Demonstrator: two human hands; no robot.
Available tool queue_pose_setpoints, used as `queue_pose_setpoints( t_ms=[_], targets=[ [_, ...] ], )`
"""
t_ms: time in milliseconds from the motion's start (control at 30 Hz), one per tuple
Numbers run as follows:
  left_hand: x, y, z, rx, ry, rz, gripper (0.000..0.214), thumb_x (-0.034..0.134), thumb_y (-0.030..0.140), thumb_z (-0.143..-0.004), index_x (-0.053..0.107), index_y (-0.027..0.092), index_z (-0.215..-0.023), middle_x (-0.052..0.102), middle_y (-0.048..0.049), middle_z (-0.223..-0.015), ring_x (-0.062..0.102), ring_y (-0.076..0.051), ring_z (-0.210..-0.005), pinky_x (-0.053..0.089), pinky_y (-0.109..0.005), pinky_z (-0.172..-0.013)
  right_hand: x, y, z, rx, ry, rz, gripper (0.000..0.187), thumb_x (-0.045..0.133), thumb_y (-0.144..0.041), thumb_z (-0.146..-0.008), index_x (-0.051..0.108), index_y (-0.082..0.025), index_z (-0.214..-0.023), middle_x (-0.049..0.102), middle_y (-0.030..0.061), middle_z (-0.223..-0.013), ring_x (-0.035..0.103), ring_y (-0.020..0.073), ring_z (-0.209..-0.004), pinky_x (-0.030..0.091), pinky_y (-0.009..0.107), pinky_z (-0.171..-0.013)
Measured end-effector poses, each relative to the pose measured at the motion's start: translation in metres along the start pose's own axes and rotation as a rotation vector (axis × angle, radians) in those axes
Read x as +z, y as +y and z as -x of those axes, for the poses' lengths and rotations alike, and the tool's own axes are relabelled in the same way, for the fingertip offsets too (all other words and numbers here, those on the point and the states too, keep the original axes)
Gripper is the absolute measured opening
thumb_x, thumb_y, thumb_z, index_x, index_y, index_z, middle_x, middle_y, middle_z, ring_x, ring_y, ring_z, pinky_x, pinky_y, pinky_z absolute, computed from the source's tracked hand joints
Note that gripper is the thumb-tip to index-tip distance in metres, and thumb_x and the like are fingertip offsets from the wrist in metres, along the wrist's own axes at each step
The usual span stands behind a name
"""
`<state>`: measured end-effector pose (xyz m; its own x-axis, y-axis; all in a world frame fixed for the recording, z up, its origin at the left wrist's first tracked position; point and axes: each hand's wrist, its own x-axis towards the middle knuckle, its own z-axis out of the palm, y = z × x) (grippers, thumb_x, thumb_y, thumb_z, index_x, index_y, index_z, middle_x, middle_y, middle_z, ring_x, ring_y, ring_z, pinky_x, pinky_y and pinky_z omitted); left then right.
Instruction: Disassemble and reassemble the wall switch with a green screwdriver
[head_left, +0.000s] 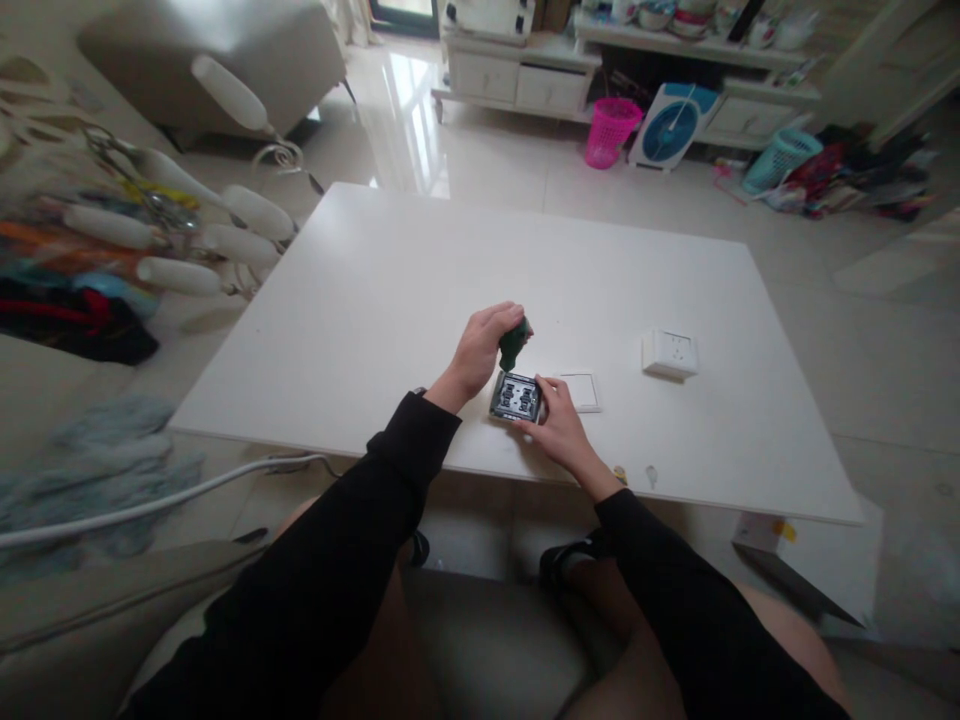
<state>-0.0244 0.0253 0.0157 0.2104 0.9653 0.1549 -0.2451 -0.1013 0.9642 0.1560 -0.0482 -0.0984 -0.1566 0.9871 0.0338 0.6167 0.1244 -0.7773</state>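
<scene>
My left hand [480, 350] is closed around the dark green handle of a screwdriver [513, 346]. The tool points down at the far left corner of an uncovered wall switch [517, 398]; whether its tip touches a screw is too small to tell. Dark inner workings show on the switch's upper face. My right hand [559, 422] grips the switch from its right side, with fingers at the far and near edges. Just right of that hand a flat white cover plate [581, 391] lies on the white table [390, 300], partly hidden by the hand.
A white socket on a box [670, 354] stands further right on the table. Two small items, one yellowish [619, 474] and one pale [652, 476], lie by the near edge. A lamp with white arms [259, 212] rises at the left. A pink basket [611, 132] stands beyond.
</scene>
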Motion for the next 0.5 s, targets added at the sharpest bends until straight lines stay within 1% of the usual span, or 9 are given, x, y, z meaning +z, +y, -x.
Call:
queue_pose_setpoints(
  t_ms=[100,200,267,333,400,500],
  targets=[
    [-0.0022,0.0011,-0.0018,-0.042,0.001,0.026,0.061,0.044,0.073,-0.094,0.063,0.019,-0.073,0.058,-0.0011,-0.06,0.055,-0.012,-0.056,0.044,-0.028,-0.056,-0.0001,-0.0008,0.0001,0.004,0.001,-0.003,0.089,0.084,-0.032,-0.073,0.047,-0.021,-0.153,0.047,0.0129,-0.14,0.049,0.0329,-0.137,0.039,0.052,-0.123],
    [-0.0006,0.0022,-0.0011,-0.103,-0.031,0.093,0.069,0.033,0.081,-0.094,0.061,0.021,-0.076,0.045,0.0036,-0.045,0.042,-0.011,-0.041,0.034,-0.028,-0.046,-0.0006,-0.0015,-0.0002,0.009,-0.001,0.002,0.089,0.085,-0.032,-0.073,0.047,-0.019,-0.153,0.048,0.0137,-0.14,0.049,0.0334,-0.137,0.038,0.052,-0.123],
    [0.0014,0.0027,0.0001,-0.119,-0.067,0.119,0.07,0.031,0.084,-0.092,0.059,0.021,-0.075,0.041,0.0051,-0.041,0.036,-0.01,-0.036,0.026,-0.027,-0.042,-0.0007,-0.0018,-0.0005,0.012,-0.005,0.003,0.09,0.085,-0.032,-0.072,0.047,-0.019,-0.152,0.048,0.0139,-0.141,0.049,0.0337,-0.137,0.038,0.053,-0.123],
    [0.0029,0.0027,0.0013,-0.126,-0.093,0.12,0.071,0.031,0.086,-0.09,0.055,0.022,-0.071,0.041,0.0048,-0.04,0.034,-0.009,-0.034,0.022,-0.027,-0.04,-0.0007,-0.0022,-0.0006,0.013,-0.008,0.002,0.09,0.086,-0.031,-0.072,0.047,-0.02,-0.152,0.048,0.0136,-0.141,0.049,0.0338,-0.137,0.038,0.053,-0.123],
    [0.0032,0.0024,0.0022,-0.138,-0.128,0.109,0.073,0.031,0.088,-0.088,0.052,0.022,-0.066,0.041,0.0036,-0.04,0.035,-0.009,-0.033,0.021,-0.028,-0.039,-0.0003,-0.0027,-0.0005,0.012,-0.005,0.0,0.091,0.086,-0.031,-0.072,0.047,-0.02,-0.153,0.047,0.0135,-0.141,0.049,0.0338,-0.137,0.038,0.053,-0.123],
    [0.0016,0.0025,0.0033,-0.17,-0.24,0.103,0.073,0.034,0.087,-0.088,0.052,0.022,-0.06,0.041,0.0018,-0.038,0.035,-0.01,-0.034,0.022,-0.029,-0.04,0.0004,-0.004,0.0001,0.012,-0.001,0.002,0.091,0.086,-0.031,-0.072,0.047,-0.02,-0.153,0.047,0.0138,-0.141,0.049,0.0338,-0.138,0.038,0.052,-0.123]
  ],
)
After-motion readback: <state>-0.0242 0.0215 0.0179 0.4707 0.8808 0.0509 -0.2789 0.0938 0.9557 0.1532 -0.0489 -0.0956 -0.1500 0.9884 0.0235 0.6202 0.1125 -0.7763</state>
